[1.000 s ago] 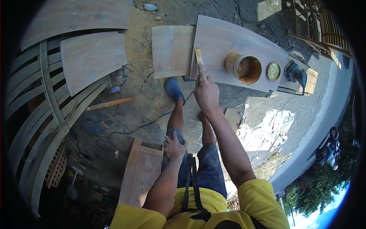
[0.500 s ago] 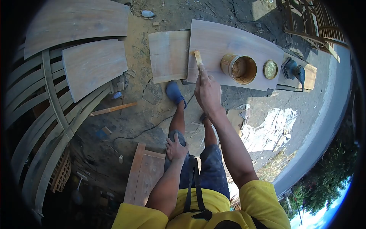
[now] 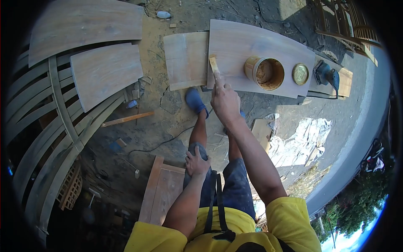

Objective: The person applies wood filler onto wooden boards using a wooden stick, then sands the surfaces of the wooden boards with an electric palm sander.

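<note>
My right hand [image 3: 226, 101] is closed round a putty knife [image 3: 215, 67], index finger stretched along it. The knife's tip, smeared with tan paste, is at the left edge of a large wooden panel [image 3: 239, 40]. To its right on the panel stands an open tub [image 3: 252, 70] with brown paste inside, and beyond it lies a round lid [image 3: 300, 74]. A smaller panel [image 3: 184, 59] adjoins on the left. My left hand [image 3: 197, 163] rests on my left knee with its fingers apart, holding nothing.
An electric sander [image 3: 326, 76] sits at the right end of the boards, its cord trailing below. Two more panels [image 3: 107, 73] lie on a slatted wooden frame [image 3: 63, 109] at the left. A white sheet [image 3: 300, 143] and a wood strip [image 3: 128, 119] lie on the ground.
My right hand and the putty knife have shifted slightly left, towards the panel's edge. My left hand stays on the knee. The view has moved a little.
</note>
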Demonstrator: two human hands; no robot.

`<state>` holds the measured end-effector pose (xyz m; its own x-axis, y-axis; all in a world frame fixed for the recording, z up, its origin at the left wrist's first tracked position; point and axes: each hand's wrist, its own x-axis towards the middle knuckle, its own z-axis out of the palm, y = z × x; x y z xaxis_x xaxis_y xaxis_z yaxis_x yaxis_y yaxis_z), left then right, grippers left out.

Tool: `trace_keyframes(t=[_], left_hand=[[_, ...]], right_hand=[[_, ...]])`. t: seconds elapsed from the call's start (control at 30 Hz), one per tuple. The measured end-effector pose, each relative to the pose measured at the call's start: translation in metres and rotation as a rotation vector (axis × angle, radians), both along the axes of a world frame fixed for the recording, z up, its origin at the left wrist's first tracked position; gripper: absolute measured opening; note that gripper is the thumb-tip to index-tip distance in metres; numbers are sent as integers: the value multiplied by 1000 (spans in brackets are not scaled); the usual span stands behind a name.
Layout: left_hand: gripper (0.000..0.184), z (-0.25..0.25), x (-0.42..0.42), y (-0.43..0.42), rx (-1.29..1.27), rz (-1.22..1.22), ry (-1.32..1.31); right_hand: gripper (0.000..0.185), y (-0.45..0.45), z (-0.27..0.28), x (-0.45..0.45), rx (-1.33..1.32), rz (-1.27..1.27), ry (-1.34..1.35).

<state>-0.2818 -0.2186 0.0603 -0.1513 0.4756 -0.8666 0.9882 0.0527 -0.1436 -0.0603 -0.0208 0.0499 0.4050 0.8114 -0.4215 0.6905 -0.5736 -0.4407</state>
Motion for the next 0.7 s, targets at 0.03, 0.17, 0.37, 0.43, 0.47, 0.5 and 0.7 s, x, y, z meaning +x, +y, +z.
trace_keyframes(t=[0.03,0.17,0.37,0.43,0.47,0.5,0.7], left_hand=[[89,0,0,0,-2,5,4],[89,1,3,-1,1,4,16],[87,1,4,0,-20,20,21],[87,0,2,-2,-12,17,18],[87,-1,2,-2,0,11,13],[87,-1,2,-1,1,12,12],[86,3,3,1,-29,42,2]], right_hand=[[50,-1,7,1,-17,-5,30],[51,10,11,6,109,-29,67],[53,12,23,6,-99,63,115],[53,19,31,3,-94,59,89],[54,24,33,2,-86,52,61],[54,25,27,1,-84,54,61],[51,24,30,3,-177,89,78]])
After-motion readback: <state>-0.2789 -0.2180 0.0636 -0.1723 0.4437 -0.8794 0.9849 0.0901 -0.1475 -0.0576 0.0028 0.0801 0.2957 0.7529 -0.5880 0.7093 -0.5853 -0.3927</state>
